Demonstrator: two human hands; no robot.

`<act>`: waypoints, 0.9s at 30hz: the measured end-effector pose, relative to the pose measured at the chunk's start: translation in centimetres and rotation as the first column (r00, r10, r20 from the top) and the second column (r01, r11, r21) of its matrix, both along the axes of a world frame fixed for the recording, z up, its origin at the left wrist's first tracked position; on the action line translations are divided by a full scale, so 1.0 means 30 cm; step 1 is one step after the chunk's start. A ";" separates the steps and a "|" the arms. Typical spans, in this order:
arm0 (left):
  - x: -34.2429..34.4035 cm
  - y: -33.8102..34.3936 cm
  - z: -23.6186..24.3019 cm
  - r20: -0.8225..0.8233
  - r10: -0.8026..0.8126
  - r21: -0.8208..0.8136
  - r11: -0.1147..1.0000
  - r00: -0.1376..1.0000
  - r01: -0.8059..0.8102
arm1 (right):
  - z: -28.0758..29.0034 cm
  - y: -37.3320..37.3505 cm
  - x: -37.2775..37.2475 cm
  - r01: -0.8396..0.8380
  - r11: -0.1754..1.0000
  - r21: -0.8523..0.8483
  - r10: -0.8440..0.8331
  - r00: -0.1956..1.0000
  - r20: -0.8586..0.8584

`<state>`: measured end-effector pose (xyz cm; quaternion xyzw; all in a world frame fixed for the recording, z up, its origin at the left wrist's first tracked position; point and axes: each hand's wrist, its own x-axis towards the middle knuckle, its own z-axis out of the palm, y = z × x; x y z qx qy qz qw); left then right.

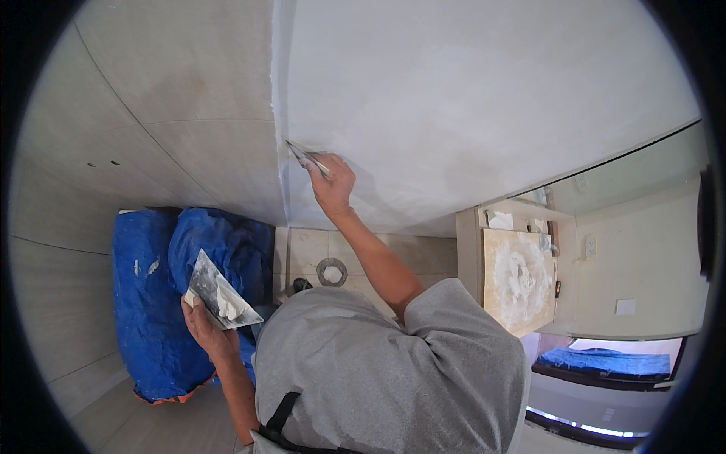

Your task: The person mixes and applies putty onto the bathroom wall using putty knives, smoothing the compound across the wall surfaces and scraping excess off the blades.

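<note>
My right hand (334, 185) grips a putty knife (297, 150), its blade tip touching the edge of the white wall (454, 91) beside the vertical corner joint (280, 98). My left hand (206, 330), lower and to the left, is closed on a wide metal putty blade (206, 274). A lump of white putty (230, 304) lies on this blade, and a smaller dab sits near my fingers. The beige tiled wall (189, 83) meets the white wall at the joint.
Blue tarp (151, 325) covers a bulky object at the left. On the floor ahead stands a small round bucket (331, 272) with white material inside. A putty-smeared board (522, 265) lies on a cabinet at the right, near a wall socket (590, 245).
</note>
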<state>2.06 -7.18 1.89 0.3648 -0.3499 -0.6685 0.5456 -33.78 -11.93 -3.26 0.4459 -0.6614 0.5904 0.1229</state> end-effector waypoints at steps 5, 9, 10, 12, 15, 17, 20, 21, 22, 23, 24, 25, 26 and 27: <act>0.000 0.005 -0.003 -0.018 0.005 -0.010 1.000 1.000 -0.005 | 0.019 -0.025 -0.008 0.023 0.999 -0.041 -0.027 0.997 -0.078; -0.012 0.004 0.015 -0.008 -0.012 -0.010 1.000 1.000 0.012 | 0.097 -0.015 -0.028 0.086 0.993 -0.079 -0.096 0.984 -0.147; -0.015 0.002 0.021 -0.022 -0.026 -0.010 1.000 0.999 0.026 | 0.122 -0.005 -0.034 0.109 0.988 -0.109 -0.126 0.980 -0.157; -0.013 -0.002 0.018 -0.024 -0.030 -0.007 1.000 0.999 0.030 | 0.167 0.032 -0.055 0.135 0.981 -0.140 -0.157 0.974 -0.165; -0.011 -0.004 0.017 -0.021 -0.028 -0.011 1.000 0.999 0.028 | 0.218 0.108 -0.105 0.217 0.966 -0.143 -0.230 0.970 -0.081; -0.004 -0.004 0.014 -0.016 -0.024 -0.018 1.000 1.000 0.024 | 0.231 0.149 -0.109 0.229 0.964 -0.136 -0.217 0.971 0.096; 0.001 -0.006 0.000 -0.028 -0.017 -0.019 1.000 0.999 0.016 | 0.139 0.172 -0.092 0.249 0.948 -0.199 -0.198 0.949 0.244; 0.003 -0.004 -0.001 -0.033 -0.023 -0.016 1.000 0.999 0.022 | 0.127 0.172 -0.073 0.247 0.948 -0.200 -0.196 0.950 0.244; 0.003 -0.004 0.000 -0.039 -0.028 -0.013 1.000 0.999 0.027 | 0.113 0.167 -0.053 0.171 0.979 -0.114 -0.164 0.984 0.069; -0.003 -0.002 0.004 -0.040 -0.026 -0.014 1.000 0.999 0.025 | 0.103 0.155 -0.038 0.108 0.994 -0.015 -0.109 0.988 -0.104; -0.015 0.002 0.021 -0.038 -0.001 -0.005 1.000 0.999 0.001 | 0.087 0.143 -0.031 0.109 0.994 -0.015 -0.110 0.988 -0.104; -0.021 0.005 0.030 -0.036 0.023 0.004 1.000 0.999 -0.023 | 0.070 0.129 -0.026 0.053 0.997 0.059 -0.044 0.990 -0.136; -0.016 0.004 0.023 -0.036 0.022 0.003 1.000 0.999 -0.022 | 0.056 0.116 -0.024 -0.001 0.991 0.134 0.023 0.987 -0.162; -0.007 0.002 0.011 -0.034 0.018 0.004 1.000 0.999 -0.018 | 0.049 0.100 -0.023 -0.003 0.991 0.133 0.025 0.986 -0.163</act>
